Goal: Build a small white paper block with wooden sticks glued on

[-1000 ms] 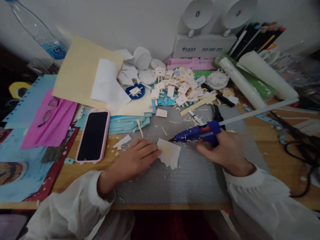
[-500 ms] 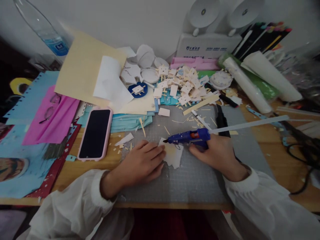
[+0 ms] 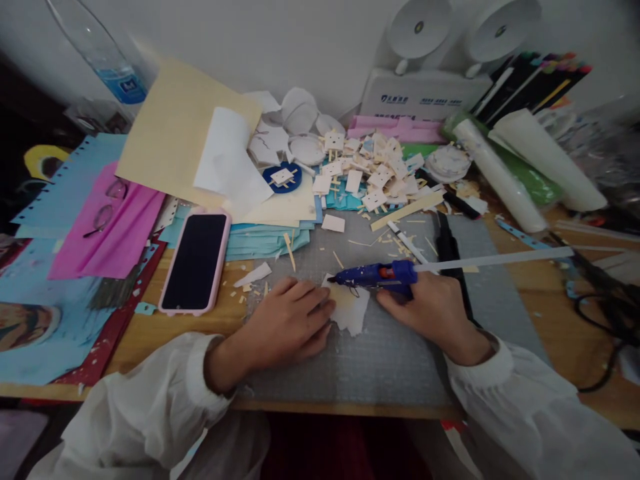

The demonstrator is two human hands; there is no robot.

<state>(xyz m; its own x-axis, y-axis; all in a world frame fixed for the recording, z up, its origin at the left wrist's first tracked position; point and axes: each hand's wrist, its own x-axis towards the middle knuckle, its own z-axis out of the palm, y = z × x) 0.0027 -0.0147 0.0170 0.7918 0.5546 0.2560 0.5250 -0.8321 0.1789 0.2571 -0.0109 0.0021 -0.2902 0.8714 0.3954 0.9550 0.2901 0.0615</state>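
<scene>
My right hand (image 3: 434, 312) grips a blue glue gun (image 3: 377, 275) with a long clear glue stick (image 3: 500, 259) sticking out of its back. The nozzle points left and rests at the top edge of a small cream paper piece (image 3: 351, 310) with a jagged lower edge. That piece lies on the grey cutting mat (image 3: 380, 360). My left hand (image 3: 290, 323) lies flat with its fingers stretched out, its fingertips pressing the left edge of the paper piece.
A pink-cased phone (image 3: 197, 261) lies left of the mat. Blue, pink and tan sheets (image 3: 175, 127) cover the left and back. A pile of small paper cut-outs (image 3: 373, 175), rolled sheets (image 3: 505, 177), marker pens (image 3: 530, 80), a white lamp base (image 3: 425, 100) and scissors (image 3: 607, 293) surround the mat.
The glue gun has moved left, so its nozzle went from the paper's right side to its top left edge. My left hand stayed pressed on the paper.
</scene>
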